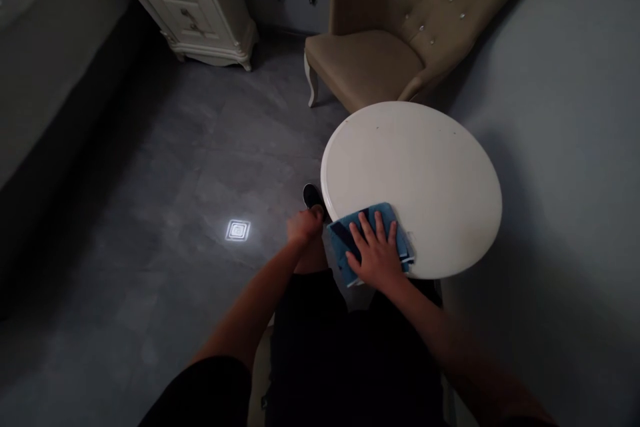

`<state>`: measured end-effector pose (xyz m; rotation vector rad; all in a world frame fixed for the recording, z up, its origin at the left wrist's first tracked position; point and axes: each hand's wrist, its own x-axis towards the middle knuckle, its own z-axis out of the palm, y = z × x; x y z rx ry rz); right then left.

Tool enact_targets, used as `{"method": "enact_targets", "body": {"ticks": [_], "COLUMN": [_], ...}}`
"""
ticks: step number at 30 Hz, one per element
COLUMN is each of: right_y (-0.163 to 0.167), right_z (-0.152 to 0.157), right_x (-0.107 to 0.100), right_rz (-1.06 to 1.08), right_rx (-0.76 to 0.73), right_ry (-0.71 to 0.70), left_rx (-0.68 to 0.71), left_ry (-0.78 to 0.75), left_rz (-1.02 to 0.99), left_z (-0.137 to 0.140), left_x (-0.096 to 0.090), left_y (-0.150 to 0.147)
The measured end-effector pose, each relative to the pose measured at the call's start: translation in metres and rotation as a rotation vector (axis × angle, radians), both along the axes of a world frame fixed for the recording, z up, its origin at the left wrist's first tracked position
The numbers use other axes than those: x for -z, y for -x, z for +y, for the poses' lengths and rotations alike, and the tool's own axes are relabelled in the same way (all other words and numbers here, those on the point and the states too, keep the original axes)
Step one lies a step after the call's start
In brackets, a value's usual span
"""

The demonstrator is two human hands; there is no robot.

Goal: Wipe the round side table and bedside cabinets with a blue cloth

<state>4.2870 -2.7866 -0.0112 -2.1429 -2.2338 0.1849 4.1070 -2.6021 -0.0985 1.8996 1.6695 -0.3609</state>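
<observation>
A folded blue towel (345, 250) with darker stripes lies on the near edge of a round white table (415, 167), and one corner reaches past the rim. My right hand (377, 250) presses flat on the towel, palm down, with its fingers spread. Just left of the table edge, above my knee, my left hand (305, 225) is closed in a loose fist. Nothing shows in it, and it does not touch the towel. A few tiny dark specks dot the tabletop.
A tan tufted armchair (367, 67) stands behind the table, close to the grey wall (565, 113). A white carved cabinet (200, 13) is at the back left. Along the left side is a bed (45, 47). A lit square pattern (238, 230) shows on the grey floor.
</observation>
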Motion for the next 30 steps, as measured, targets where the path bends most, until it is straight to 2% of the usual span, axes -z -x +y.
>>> {"method": "enact_targets", "body": {"ticks": [2, 4, 9, 13, 15, 17, 20, 23, 26, 30], "right_y": [-0.007, -0.019, -0.067, -0.114, -0.131, -0.139, -0.138, -0.122, -0.091, -0.033], "right_z": [0.023, 0.063, 0.206, 0.328, 0.375, 0.405, 0.419, 0.398, 0.351, 0.267], "right_x": [-0.002, -0.005, -0.011, -0.007, -0.002, 0.001, 0.003, 0.0, -0.005, -0.013], "right_rz": [0.002, -0.009, -0.076, -0.09, -0.082, -0.072, -0.051, -0.027, -0.016, 0.023], "right_rx": [0.001, 0.018, 0.161, 0.315, 0.372, 0.419, 0.428, 0.327, 0.228, 0.113], "right_ry": [0.018, 0.036, 0.051, 0.037, 0.028, 0.02, 0.018, 0.03, 0.019, 0.008], "left_rx": [-0.006, -0.007, -0.046, -0.08, -0.088, -0.091, -0.084, -0.072, -0.047, -0.013], "left_ry": [0.0, -0.003, -0.009, -0.03, -0.044, -0.047, -0.041, -0.031, -0.012, 0.026], "left_rz": [-0.011, -0.043, -0.085, -0.068, -0.068, -0.07, -0.075, -0.083, -0.104, -0.132], "left_z": [0.0, 0.0, 0.007, 0.014, 0.018, 0.021, 0.022, 0.021, 0.018, 0.006], "left_x": [-0.001, -0.002, 0.0, 0.008, 0.011, 0.013, 0.011, 0.006, -0.001, -0.01], "left_y": [0.0, 0.001, 0.004, 0.003, 0.002, 0.001, -0.002, -0.008, -0.017, -0.026]}}
